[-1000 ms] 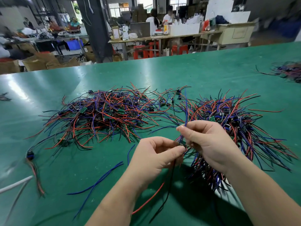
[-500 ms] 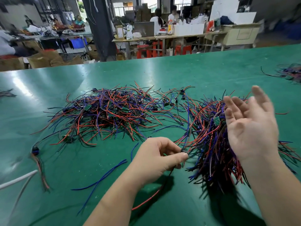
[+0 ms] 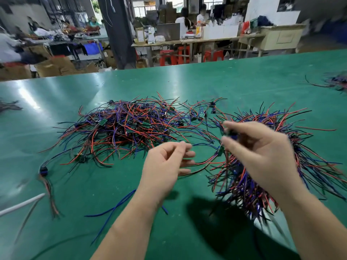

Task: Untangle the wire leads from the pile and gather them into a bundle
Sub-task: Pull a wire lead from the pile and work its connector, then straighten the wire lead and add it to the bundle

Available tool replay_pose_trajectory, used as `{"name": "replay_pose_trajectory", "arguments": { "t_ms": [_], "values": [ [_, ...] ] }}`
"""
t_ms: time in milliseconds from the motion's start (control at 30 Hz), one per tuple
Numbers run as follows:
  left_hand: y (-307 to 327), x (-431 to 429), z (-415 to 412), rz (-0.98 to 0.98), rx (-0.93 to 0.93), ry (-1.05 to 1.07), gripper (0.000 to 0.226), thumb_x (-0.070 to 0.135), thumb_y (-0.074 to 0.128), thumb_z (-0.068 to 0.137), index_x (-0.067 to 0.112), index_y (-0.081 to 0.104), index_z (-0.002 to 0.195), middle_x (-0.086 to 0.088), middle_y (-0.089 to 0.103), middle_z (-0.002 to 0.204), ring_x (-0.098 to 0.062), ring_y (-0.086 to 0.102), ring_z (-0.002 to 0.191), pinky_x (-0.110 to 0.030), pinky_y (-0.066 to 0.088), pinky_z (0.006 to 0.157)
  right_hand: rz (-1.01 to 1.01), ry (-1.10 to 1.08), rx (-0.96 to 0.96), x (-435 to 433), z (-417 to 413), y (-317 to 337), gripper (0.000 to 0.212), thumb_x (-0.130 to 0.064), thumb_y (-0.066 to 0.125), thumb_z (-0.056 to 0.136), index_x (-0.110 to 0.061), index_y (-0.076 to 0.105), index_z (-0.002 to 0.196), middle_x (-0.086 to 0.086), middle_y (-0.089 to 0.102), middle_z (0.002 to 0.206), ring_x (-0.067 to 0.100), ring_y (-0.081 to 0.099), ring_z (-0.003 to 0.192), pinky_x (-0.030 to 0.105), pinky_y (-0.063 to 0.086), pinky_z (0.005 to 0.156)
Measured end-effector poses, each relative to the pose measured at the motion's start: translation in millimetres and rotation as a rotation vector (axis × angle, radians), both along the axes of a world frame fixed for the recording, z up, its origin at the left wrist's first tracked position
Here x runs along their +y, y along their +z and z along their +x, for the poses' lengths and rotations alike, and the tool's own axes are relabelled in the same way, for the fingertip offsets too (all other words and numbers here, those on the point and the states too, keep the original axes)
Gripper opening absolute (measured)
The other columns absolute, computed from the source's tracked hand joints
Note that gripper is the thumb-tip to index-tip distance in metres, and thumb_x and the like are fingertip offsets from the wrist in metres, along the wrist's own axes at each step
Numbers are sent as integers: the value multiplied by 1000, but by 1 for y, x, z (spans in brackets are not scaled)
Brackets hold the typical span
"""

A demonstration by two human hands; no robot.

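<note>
A tangled pile of red, blue and black wire leads (image 3: 127,128) with small green boards lies at the middle left of the green table (image 3: 225,81). To its right spreads a gathered bundle of leads (image 3: 244,186). My right hand (image 3: 262,152) hovers over that bundle, blurred by motion, and pinches a small dark blue part of a wire lead (image 3: 232,135) between thumb and forefinger. That lead's red and black wires (image 3: 204,163) trail left past the fingertips of my left hand (image 3: 165,164). The left hand's fingers are loosely curled and spread, gripping nothing that I can see.
A loose blue wire (image 3: 116,207) lies near my left forearm. At the left edge lie a lead with a blue connector (image 3: 43,169) and a white tube (image 3: 20,203). More wires sit at the far right (image 3: 338,81). People work at benches beyond the table.
My right hand came down from its raised, open pose and now pinches the lead. My left hand let go of the lead it was pinching and opened its fingers.
</note>
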State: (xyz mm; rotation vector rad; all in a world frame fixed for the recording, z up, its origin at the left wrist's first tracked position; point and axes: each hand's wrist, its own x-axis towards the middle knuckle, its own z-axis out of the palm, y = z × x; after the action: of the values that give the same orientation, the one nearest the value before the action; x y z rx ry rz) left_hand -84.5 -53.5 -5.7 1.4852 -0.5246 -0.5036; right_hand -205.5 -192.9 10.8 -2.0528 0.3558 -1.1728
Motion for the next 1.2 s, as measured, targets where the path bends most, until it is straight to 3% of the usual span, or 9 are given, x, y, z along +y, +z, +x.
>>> {"name": "replay_pose_trajectory", "arguments": {
  "t_ms": [100, 267, 433, 600, 800, 933, 1000, 1067, 1200],
  "values": [
    [-8, 6, 14, 229, -498, 260, 17, 14, 54, 94, 24, 68, 93, 10, 72, 89, -5, 64, 79, -22, 50, 78, 14, -312, -24, -20, -9, 7, 31, -27, 74, 81, -26, 68, 111, 1, 70, 96, 15, 64, 85, 34, 50, 86],
    [-30, 7, 23, 753, -906, 126, 53, 17, 43, 95, 24, 31, 146, 6, 38, 149, -15, 33, 136, -36, 30, 110, 37, -546, 389, -31, -11, 8, 62, -37, 69, 82, -16, 50, 137, 20, 36, 144, 34, 31, 133, 42, 23, 111],
    [-45, 0, 18, 1025, -1000, 54, 49, 23, 39, 98, 30, 27, 145, 9, 44, 138, -14, 39, 129, -40, 19, 113, 21, -400, 191, -15, -6, 8, 44, -18, 67, 84, -17, 58, 127, 7, 43, 128, 18, 41, 125, 29, 27, 111],
    [-40, 1, 19, 1100, -1046, 135, 28, 44, 44, 96, 40, 51, 123, 11, 54, 115, -17, 44, 112, -36, 24, 92, -7, -283, 110, 0, 2, 0, 27, -8, 67, 82, -22, 69, 105, 2, 52, 114, 3, 46, 103, 24, 39, 95],
    [-25, 2, 9, 702, -903, 334, 20, 35, 52, 94, 37, 54, 114, 15, 56, 113, -11, 49, 110, -32, 15, 99, 69, -92, 27, 9, 2, -3, 24, -1, 62, 85, -23, 71, 89, -8, 68, 86, 11, 64, 75, 27, 53, 72],
    [-12, 3, 0, 294, -978, 459, 19, 23, 62, 90, 19, 62, 108, 9, 69, 96, -18, 65, 86, -40, 29, 99, 240, 126, 194, 18, 7, -6, 23, -3, 63, 85, -24, 73, 83, -2, 73, 74, 15, 69, 69, 35, 57, 69],
    [-8, 4, -6, 102, -1020, 393, 21, 23, 64, 87, 15, 63, 106, 13, 67, 92, -14, 64, 80, -44, 44, 88, 347, 245, 220, 22, 10, -7, 10, -14, 66, 87, -19, 74, 84, 0, 74, 75, 10, 69, 66, 26, 55, 67],
    [-6, 3, -12, -26, -1007, 249, 22, 23, 65, 86, 13, 64, 106, 12, 67, 94, -13, 65, 82, -43, 52, 75, 461, 313, 171, 24, 11, -7, 21, -35, 65, 85, -16, 75, 83, 3, 73, 77, 10, 66, 67, 22, 51, 64],
    [-7, 0, -24, -96, -973, 69, 23, 20, 68, 86, 14, 67, 108, 8, 69, 97, -5, 64, 87, -28, 53, 73, 638, 334, -1, 21, 12, -5, 28, -41, 71, 71, -16, 77, 83, 16, 70, 79, 21, 58, 73, 33, 45, 68]
  ]
}}
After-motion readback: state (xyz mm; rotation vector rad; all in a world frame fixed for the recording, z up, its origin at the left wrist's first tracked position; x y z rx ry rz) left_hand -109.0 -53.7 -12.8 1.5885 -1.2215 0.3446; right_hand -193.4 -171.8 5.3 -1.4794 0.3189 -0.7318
